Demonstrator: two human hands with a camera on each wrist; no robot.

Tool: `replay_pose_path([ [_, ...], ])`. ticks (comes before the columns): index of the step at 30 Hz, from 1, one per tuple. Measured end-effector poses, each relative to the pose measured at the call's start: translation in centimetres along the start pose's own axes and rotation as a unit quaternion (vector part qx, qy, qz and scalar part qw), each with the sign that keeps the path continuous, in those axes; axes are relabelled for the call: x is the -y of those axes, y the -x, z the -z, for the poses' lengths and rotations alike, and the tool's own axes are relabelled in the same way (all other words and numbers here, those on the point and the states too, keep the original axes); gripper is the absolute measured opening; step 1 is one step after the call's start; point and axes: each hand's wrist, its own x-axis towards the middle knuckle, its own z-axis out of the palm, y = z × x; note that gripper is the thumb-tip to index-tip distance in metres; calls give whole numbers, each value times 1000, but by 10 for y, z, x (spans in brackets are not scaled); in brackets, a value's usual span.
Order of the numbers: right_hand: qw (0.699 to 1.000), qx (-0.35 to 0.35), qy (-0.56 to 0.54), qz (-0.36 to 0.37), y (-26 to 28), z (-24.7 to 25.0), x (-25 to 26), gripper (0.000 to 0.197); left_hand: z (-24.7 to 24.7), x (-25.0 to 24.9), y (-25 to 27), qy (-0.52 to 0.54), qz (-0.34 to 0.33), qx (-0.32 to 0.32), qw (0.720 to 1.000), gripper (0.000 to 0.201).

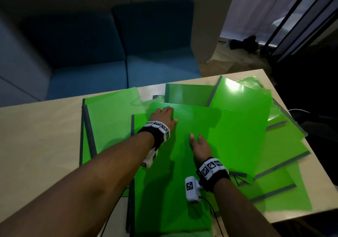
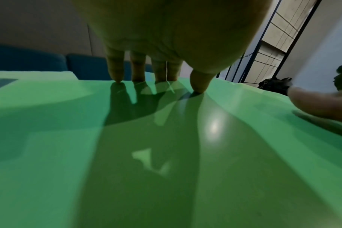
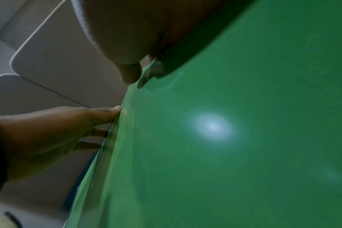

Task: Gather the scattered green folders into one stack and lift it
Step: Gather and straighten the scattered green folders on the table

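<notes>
Several green folders with grey spines lie fanned and overlapping on a beige table (image 1: 42, 127). The top folder (image 1: 228, 132) lies across the middle. My left hand (image 1: 162, 116) rests flat on its far left corner, with straight fingers (image 2: 115, 67) and the thumb touching the glossy surface (image 2: 185, 169). My right hand (image 1: 198, 144) stands on the same folder nearer to me, thumb (image 3: 130, 74) and fingertips pressing down on the green sheet (image 3: 244, 138), which wrinkles slightly there. Neither hand holds anything. More folders show at the left (image 1: 109, 119), back (image 1: 188, 94), back right (image 1: 241, 97) and front right (image 1: 274, 196).
A blue sofa (image 1: 87, 63) stands beyond the table's far edge. The right-hand folders reach the table's right edge, some overhanging it. A dark object (image 1: 245, 43) lies on the floor at the back right. Bare tabletop shows at the left.
</notes>
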Motion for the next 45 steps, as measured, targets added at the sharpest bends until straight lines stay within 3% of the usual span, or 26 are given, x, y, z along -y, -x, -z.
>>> replay_pose_path([
  [4,1000,-2,-23,0,3,-1,0,72,-11,-1,16,8,-10,-28,1000,61],
  [7,1000,-16,18,5,7,-1,4,70,-11,-2,29,16,-32,5,999,67],
  [9,999,-22,25,23,11,3,9,64,-3,4,33,110,-18,9,994,65],
  [11,999,-27,22,34,15,17,15,62,6,24,34,257,54,-90,961,56],
  [12,999,-32,18,40,13,26,16,64,10,40,35,323,117,-168,924,49],
  [13,998,-41,27,51,10,38,18,66,10,59,36,356,185,-223,888,42],
  [14,996,-49,34,61,4,51,17,69,6,79,38,355,245,-233,872,38],
  [16,994,-71,39,67,-4,77,15,73,-8,103,48,306,302,-128,894,36],
  [17,994,-85,35,62,-8,91,13,73,-16,104,53,281,292,-69,912,36],
  [19,994,-105,12,30,-12,111,5,74,-24,93,62,269,258,-24,928,42],
  [24,991,-119,-53,-19,-13,124,-17,90,-33,59,72,143,239,67,958,95],
  [25,991,-117,-61,-21,-10,122,-16,86,-34,55,75,140,249,66,956,96],
  [28,991,-103,-76,-28,-12,118,-13,73,-30,65,80,267,270,27,925,83],
  [31,995,-87,-57,9,-17,109,0,74,5,112,81,298,223,-40,927,72],
  [33,997,-74,-14,30,-21,98,8,81,32,150,81,261,209,-58,941,80],
  [35,997,-51,10,49,-27,85,17,74,51,182,83,189,210,-39,958,87],
  [37,998,-41,30,44,-31,71,24,61,54,204,88,105,210,-25,972,82],
  [39,998,-32,49,38,-29,59,29,59,44,214,98,65,218,-70,971,76],
  [41,996,-32,70,41,-31,49,26,60,19,215,113,115,286,-126,943,75],
  [42,996,-31,79,34,-33,46,24,64,2,212,121,162,350,-130,913,76],
  [45,997,-41,66,22,-38,40,18,70,-36,195,138,283,482,-23,829,94],
])
